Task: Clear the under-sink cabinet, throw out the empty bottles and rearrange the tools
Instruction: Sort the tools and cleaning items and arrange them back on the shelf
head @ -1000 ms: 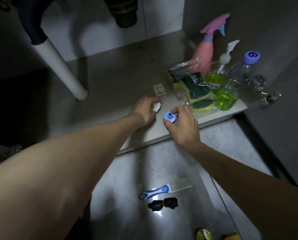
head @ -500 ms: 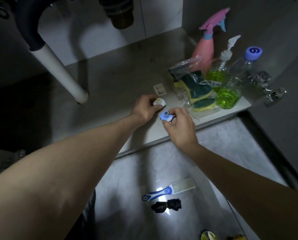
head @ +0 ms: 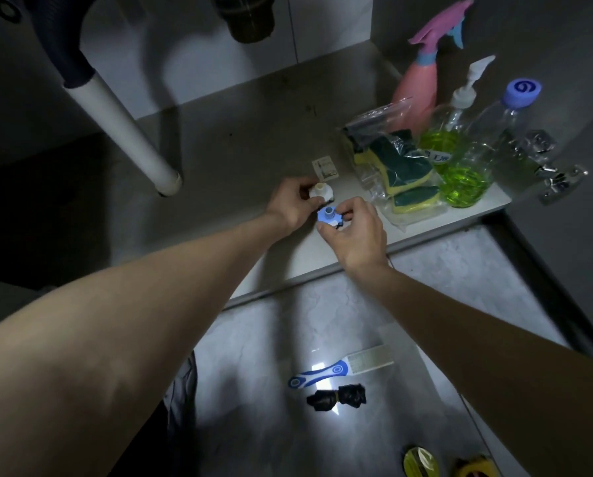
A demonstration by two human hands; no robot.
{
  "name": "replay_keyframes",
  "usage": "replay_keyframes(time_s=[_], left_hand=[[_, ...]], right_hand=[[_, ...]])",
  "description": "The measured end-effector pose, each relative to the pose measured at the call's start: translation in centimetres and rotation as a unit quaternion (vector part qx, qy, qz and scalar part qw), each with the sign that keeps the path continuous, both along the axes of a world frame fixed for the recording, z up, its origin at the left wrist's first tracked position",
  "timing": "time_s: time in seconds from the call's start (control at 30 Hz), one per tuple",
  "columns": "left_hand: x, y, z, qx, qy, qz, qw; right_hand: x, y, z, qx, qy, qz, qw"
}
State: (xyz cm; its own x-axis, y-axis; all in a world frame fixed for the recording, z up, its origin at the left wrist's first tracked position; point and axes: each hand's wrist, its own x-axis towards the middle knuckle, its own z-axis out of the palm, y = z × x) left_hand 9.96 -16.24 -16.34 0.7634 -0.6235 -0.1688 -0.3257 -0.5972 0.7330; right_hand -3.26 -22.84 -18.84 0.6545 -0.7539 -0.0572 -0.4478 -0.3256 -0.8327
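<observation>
Both hands meet on the cabinet floor (head: 240, 156) near its front edge. My left hand (head: 293, 204) pinches a small white plastic fitting (head: 320, 192). My right hand (head: 355, 232) pinches a small blue fitting (head: 327, 215) right beside it. At the right of the cabinet stand a pink spray bottle (head: 417, 84), a pump bottle (head: 451, 129) with green liquid and a clear blue-capped bottle (head: 487, 139) with green liquid. A plastic bag of green-yellow sponges (head: 396, 166) lies in front of them.
A white drain pipe (head: 122, 125) slants down to the cabinet floor at the left. A small card (head: 325, 168) lies behind my hands. On the tiled floor lie a blue-white brush (head: 336, 368), a black bundle (head: 336, 397) and yellow items (head: 420, 463). Door hinges (head: 556, 180) are at the right.
Both hands have drawn slightly closer together with their fittings, the white one now showing more clearly in the left fingers. The view has shifted a little.
</observation>
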Motion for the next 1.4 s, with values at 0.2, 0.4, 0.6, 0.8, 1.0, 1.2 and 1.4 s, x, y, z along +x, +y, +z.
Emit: replay_keyframes(time_s=[0.2, 0.4, 0.6, 0.8, 1.0, 1.2, 1.4], left_hand=[[-4.9, 4.4, 0.8, -0.038, -0.085, 0.108, 0.99], [-15.5, 12.9, -2.3, 0.029, -0.019, 0.03, 0.999], [-22.3, 17.8, -5.6, 0.157, 0.012, -0.077, 0.985], [-24.4, 15.9, -6.9, 0.25, -0.032, -0.221, 0.942], [-24.7, 15.3, -7.0, 0.313, -0.043, -0.226, 0.921], [-24.5, 16.2, -5.8, 0.329, 0.007, -0.089, 0.94], [-23.2, 15.5, -3.8, 0.324, 0.024, -0.005, 0.946]], right_hand=[[-6.8, 1.1, -1.7, -0.064, -0.066, 0.044, 0.995], [-16.3, 5.4, -7.4, -0.212, 0.147, 0.414, 0.873], [-17.4, 4.8, -8.1, -0.268, 0.216, 0.417, 0.841], [-18.6, -0.2, -7.1, -0.302, 0.222, 0.396, 0.838], [-19.6, -0.9, -6.1, -0.223, 0.21, 0.152, 0.94], [-19.9, 1.7, -6.6, 0.074, 0.344, -0.015, 0.936], [-20.6, 1.3, -6.5, 0.096, 0.388, -0.014, 0.916]])
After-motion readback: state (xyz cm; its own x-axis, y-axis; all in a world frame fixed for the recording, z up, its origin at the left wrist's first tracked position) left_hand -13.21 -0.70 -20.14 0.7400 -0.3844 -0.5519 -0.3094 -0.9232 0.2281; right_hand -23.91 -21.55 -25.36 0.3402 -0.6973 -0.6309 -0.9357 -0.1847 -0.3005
